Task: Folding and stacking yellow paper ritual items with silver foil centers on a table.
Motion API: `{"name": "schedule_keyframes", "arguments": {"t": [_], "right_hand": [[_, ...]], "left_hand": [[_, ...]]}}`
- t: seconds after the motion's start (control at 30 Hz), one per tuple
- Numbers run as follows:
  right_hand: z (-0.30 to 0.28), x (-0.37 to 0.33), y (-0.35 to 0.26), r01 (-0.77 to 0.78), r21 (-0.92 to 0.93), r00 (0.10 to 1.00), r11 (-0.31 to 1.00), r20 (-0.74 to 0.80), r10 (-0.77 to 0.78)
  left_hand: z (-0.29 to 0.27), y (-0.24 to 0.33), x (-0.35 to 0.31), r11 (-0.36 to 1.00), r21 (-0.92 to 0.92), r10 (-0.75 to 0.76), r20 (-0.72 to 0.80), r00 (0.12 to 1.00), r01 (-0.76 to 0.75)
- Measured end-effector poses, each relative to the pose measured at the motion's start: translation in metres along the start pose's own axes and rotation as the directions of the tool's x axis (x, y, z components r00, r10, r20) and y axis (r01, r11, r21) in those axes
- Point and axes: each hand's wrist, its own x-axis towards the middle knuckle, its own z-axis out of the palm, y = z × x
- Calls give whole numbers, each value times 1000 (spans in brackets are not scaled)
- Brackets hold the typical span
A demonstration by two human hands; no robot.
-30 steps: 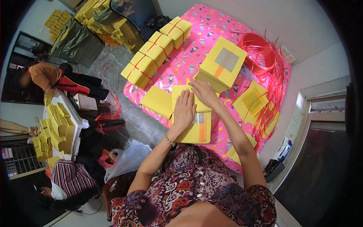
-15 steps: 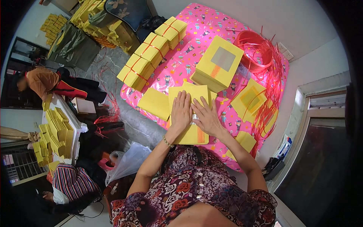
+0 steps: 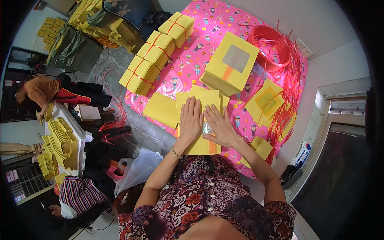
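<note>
Both hands lie flat on yellow paper sheets (image 3: pixel 210 97) at the near edge of a pink-covered table. My left hand (image 3: pixel 191 119) rests with its fingers stretched out side by side, pointing away from me. My right hand (image 3: pixel 222 127) presses beside it, fingers slightly spread, thumb turned toward the left. Between the hands a silvery patch (image 3: pixel 207 129) shows on the paper, and an orange strip (image 3: pixel 213 148) runs along its near edge. A loose yellow sheet (image 3: pixel 161 109) lies to the left. Farther right stands a thick yellow paper stack (image 3: pixel 245 79) with a grey square on top.
Red-tied yellow bundles (image 3: pixel 155 47) line the table's left edge. A red basket (image 3: pixel 266 60) and a tangle of red strapping (image 3: pixel 286 96) occupy the right side. At far left, two people sit by a white table (image 3: pixel 82 150) bearing yellow stacks (image 3: pixel 68 144). A clear plastic bag (image 3: pixel 140 168) is nearby.
The view has shifted a little. Both hands stay flat on the paper, with slightly more of the silvery patch showing between them. At left, the person in brown has moved their arm.
</note>
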Motion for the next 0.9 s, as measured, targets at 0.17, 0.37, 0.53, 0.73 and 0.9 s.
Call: {"name": "schedule_keyframes", "arguments": {"t": [0.17,0.37,0.53,0.73,0.9], "right_hand": [[-9,-12,-16,-50,-58,997,997,61,53],[-2,-23,-23,-84,-10,993,996,87,85],[-3,-24,-24,-85,28,995,996,54,83],[8,-26,-22,-90,84,996,992,23,88],[13,-27,-20,-107,99,994,989,1,108]], "left_hand": [[-5,3,-2,1000,-14,-1,26,1000,1],[-3,2,-2,1000,-1,1,44,999,-1],[-20,0,0,995,-93,37,89,995,-29],[-32,-16,0,995,41,82,131,988,-88],[-30,-17,1,992,66,100,152,983,-111]]}}
